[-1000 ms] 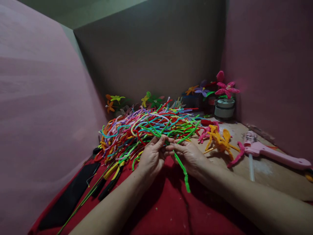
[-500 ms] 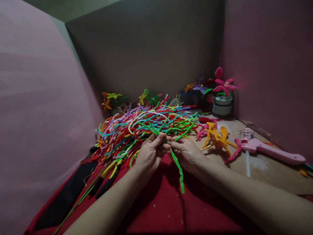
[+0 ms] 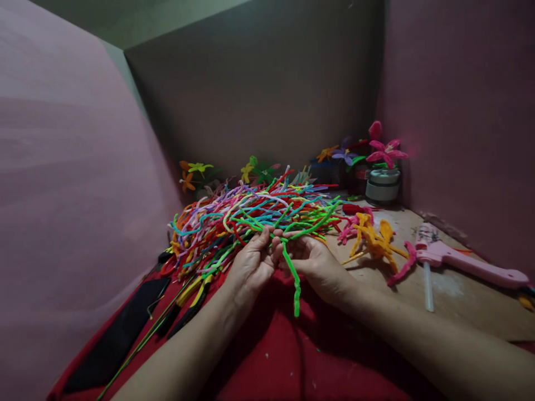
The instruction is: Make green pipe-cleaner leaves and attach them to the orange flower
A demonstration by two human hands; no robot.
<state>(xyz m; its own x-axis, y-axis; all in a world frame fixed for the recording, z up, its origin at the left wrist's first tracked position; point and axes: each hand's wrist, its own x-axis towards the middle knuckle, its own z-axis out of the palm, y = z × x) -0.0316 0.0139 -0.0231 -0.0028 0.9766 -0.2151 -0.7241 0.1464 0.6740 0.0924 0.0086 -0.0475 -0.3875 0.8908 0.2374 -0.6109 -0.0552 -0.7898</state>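
Observation:
Several bright green pipe cleaners (image 3: pixel 291 267) meet at a twisted joint between my two hands, with arms fanning upward and one kinked length hanging down. My left hand (image 3: pixel 256 262) pinches the joint between thumb and fingertips. My right hand (image 3: pixel 320 267) is curled around the other side. Its index finger lies along the green piece and its thumb points left by the hanging length; part of its grip is hidden. Just behind is a big heap of multicoloured pipe cleaners (image 3: pixel 234 209).
Yellow-and-black pliers (image 3: pixel 196 298), thin green stems (image 3: pixel 137 350) and a black flat case (image 3: pixel 119 340) lie at left on red cloth (image 3: pixel 271 362). On the right board are an orange pipe-cleaner flower (image 3: pixel 378 242) and a pink glue gun (image 3: pixel 472 264). Finished flowers (image 3: pixel 387 153) stand behind.
My right thumb has come away from the joint and sits lower. The hanging green length has swung left. The view has shifted slightly.

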